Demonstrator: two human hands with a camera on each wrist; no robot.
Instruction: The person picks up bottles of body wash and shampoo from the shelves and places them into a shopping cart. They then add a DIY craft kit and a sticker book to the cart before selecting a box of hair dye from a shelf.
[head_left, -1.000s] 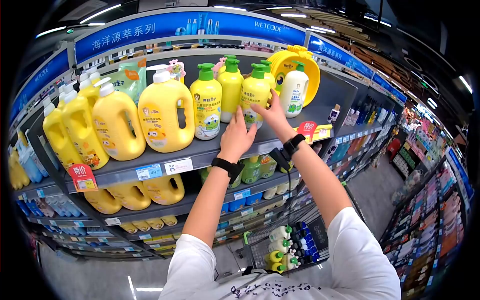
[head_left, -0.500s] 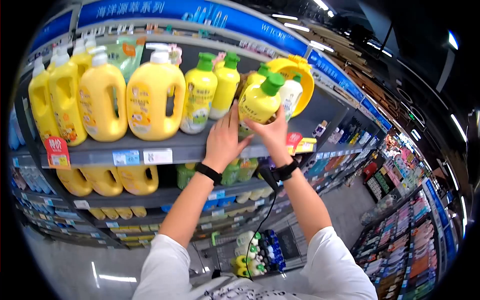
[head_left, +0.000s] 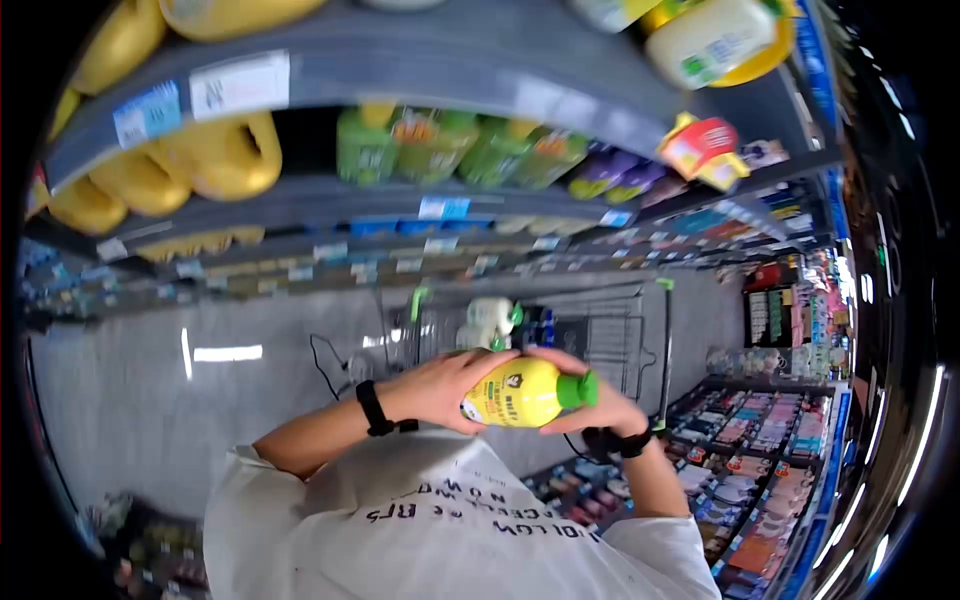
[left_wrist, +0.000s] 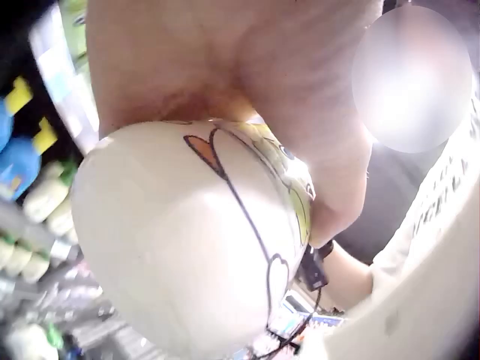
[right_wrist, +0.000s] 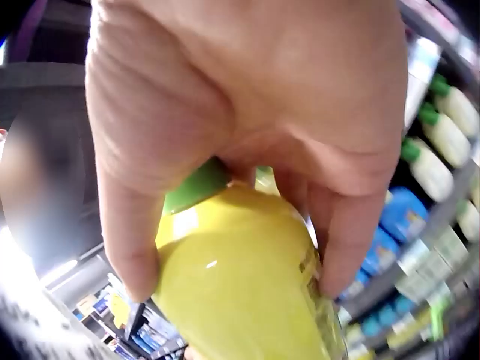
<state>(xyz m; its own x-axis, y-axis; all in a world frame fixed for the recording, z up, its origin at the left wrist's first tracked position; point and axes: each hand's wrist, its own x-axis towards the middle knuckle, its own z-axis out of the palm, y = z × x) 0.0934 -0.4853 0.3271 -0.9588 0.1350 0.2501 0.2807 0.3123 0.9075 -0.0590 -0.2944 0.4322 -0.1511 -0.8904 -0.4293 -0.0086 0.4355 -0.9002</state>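
A yellow pump bottle with a green top (head_left: 525, 393) lies on its side in front of the chest, its label turned up toward the head camera. At its base end my left hand (head_left: 438, 390) grips it, the thumb along the label side. My right hand (head_left: 618, 412) holds the shoulder end, beside the green top. In the left wrist view the pale bottle base (left_wrist: 172, 240) with printed outlines fills the palm. The right wrist view has thumb and fingers spread around the yellow shoulder (right_wrist: 240, 277), below the green collar (right_wrist: 196, 187).
Behind the hands stands a wire shopping cart (head_left: 620, 335) with white and dark blue bottles (head_left: 490, 318) in it. Ahead are shelves holding yellow jugs (head_left: 225, 155), green packs (head_left: 435, 145) and a white bottle (head_left: 710, 50). Another stocked display (head_left: 750, 460) lies to the right.
The yellow bottle has come off the upper shelf, back and down to the chest, and turned onto its side in both hands. The head view has tilted down toward the cart.
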